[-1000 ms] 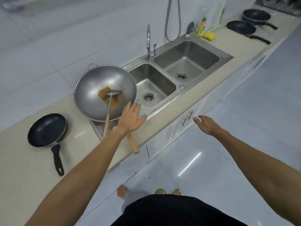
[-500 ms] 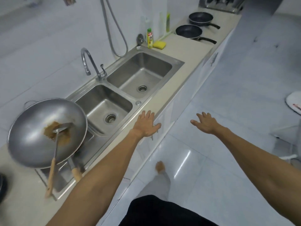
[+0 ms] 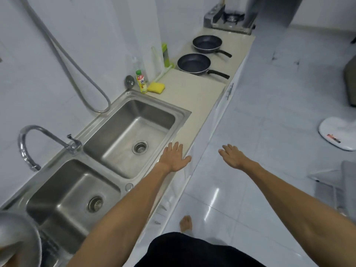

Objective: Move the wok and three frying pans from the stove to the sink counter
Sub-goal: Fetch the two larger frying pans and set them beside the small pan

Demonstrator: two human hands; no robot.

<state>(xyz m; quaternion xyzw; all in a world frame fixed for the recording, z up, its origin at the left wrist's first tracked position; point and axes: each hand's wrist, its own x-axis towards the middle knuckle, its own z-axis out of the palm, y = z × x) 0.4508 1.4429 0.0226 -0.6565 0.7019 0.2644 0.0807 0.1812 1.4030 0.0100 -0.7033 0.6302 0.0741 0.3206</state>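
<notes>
Two black frying pans stand on the beige counter [image 3: 194, 97] beyond the sink: the nearer pan [image 3: 193, 63] and the farther pan [image 3: 207, 43], both with handles pointing right. Behind them sits the gas stove [image 3: 229, 21]. The steel wok [image 3: 19, 239] shows only as a rim at the bottom left corner, on the sink's drainboard. My left hand [image 3: 174, 158] hovers flat with fingers apart over the counter's front edge by the right basin. My right hand [image 3: 232, 156] is empty and spread over the floor.
A double steel sink [image 3: 134, 97] with a curved tap [image 3: 28, 143] fills the left. A shower hose [image 3: 77, 70] hangs on the wall. A dish soap bottle [image 3: 141, 81], a yellow sponge [image 3: 156, 87] and a green brush stand behind the sink. White objects lie on the floor at right.
The view has swung right along the counter. The wok and the left frying pan have slid out of view; the two far pans and the stove have come closer. Both hands stay empty.
</notes>
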